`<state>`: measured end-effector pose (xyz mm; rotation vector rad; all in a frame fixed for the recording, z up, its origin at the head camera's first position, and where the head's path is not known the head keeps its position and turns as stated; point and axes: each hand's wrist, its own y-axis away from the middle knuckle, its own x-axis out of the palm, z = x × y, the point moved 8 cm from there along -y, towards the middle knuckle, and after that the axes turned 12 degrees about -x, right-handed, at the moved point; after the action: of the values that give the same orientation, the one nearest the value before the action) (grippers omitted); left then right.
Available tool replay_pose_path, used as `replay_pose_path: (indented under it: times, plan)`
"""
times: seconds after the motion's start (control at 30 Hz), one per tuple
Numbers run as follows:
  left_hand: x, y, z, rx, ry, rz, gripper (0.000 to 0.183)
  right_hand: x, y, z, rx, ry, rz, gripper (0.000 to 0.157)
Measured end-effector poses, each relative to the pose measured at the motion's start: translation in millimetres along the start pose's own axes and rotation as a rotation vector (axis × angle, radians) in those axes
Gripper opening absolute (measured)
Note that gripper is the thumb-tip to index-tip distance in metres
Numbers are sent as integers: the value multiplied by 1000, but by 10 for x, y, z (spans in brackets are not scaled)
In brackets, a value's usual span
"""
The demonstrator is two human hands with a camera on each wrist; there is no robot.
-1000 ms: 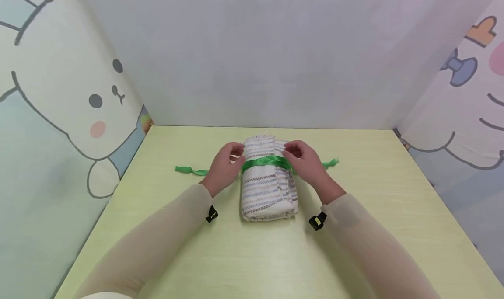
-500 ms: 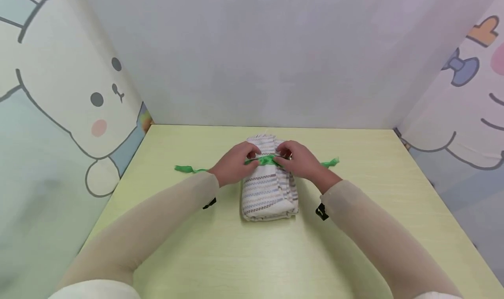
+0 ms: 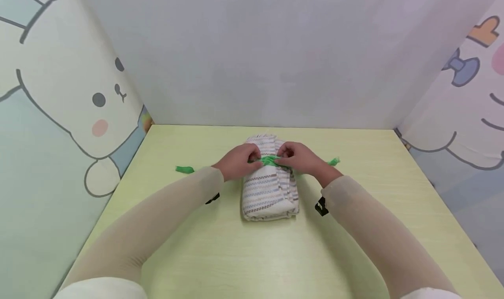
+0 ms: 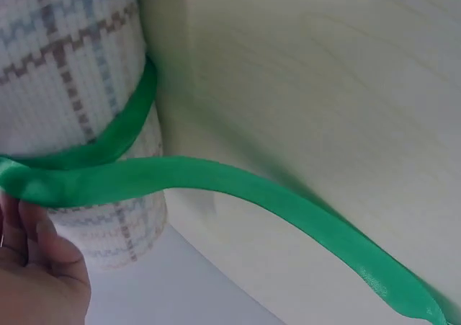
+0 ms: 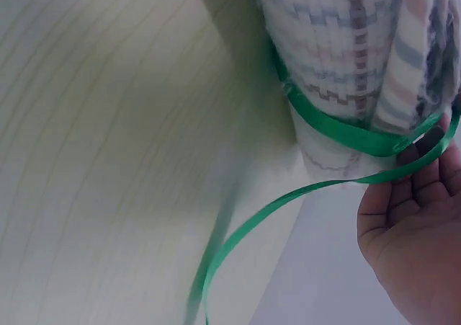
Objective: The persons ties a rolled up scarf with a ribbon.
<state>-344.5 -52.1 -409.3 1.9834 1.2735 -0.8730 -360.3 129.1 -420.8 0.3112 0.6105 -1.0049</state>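
Observation:
A folded, striped cloth [image 3: 261,194] lies on the table, rolled into a bundle with fringed edges. Round its upper part runs a green ribbon [image 3: 269,160], crossed on top. My left hand [image 3: 239,161] pinches the ribbon from the left with curled fingers, close to the crossing. From the right, my right hand [image 3: 301,159] pinches it too, thumb and fingers near the same spot. In the left wrist view a loose tail of the ribbon [image 4: 252,189] arches away over the table. The right wrist view has another ribbon tail [image 5: 266,213] curving down past the bundle.
The pale yellow-green table [image 3: 260,255] ends at a plain grey backdrop [image 3: 252,58]. Side panels with cartoon animals stand at left [image 3: 59,85] and right [image 3: 472,106]. Black wrist devices [image 3: 321,206] sit under both sleeves.
My left hand has moved right, from the bundle's left edge onto its top; my right hand has shifted slightly left. Both now pinch the ribbon near the crossing, and its left tail has shortened in view.

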Motion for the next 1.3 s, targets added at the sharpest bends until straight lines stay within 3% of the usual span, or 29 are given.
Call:
replay_pose_path:
  times: [0.4, 0.67, 0.9, 1.13, 1.3]
  plan:
    - [-19, 25, -32, -37, 0, 35, 11, -22, 3, 5, -6, -17, 28, 29]
    - [-95, 63, -39, -50, 90, 81, 11, -50, 20, 107, -7, 3, 57, 35]
    - [-16, 43, 74, -128, 134, 125, 22, -10, 43, 124, -16, 30, 113, 42]
    - [43, -4, 202, -171, 72, 77, 36, -24, 77, 89, -4, 66, 91, 43]
    - [24, 16, 225, -221, 80, 58, 38, -45, 131, 78, 7, 54, 91, 43]
